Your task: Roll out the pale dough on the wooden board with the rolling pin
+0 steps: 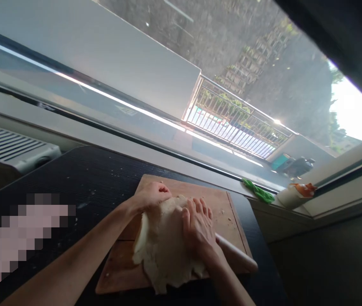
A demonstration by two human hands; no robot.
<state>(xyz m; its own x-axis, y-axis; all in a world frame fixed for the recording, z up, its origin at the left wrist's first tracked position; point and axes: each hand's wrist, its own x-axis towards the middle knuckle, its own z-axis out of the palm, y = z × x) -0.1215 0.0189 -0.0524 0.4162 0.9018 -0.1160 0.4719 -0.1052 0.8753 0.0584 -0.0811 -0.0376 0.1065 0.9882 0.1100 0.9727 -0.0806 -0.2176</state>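
A ragged sheet of dough (166, 250) covers the middle and near part of a wooden cutting board (118, 265), its near fringe reaching the board's near edge. The left hand (153, 196) rests at the sheet's far left corner, fingers curled; whether they pinch the dough cannot be told. The right hand (199, 225) lies open on the sheet's right side, palm down, thumb slightly apart. Just right of it, a rolling pin (237, 253) slants toward the near right, one end reaching the board's right edge and narrowing the room there. Bare wood remains at the board's far right, dotted with crumbs, and at its near left corner. Left of the board, the dark counter (99, 168) offers a wide, flecked stretch; to the right only a narrow strip. Beyond its far edge runs the window ledge (120, 148), a green cloth (259, 191) at its right.
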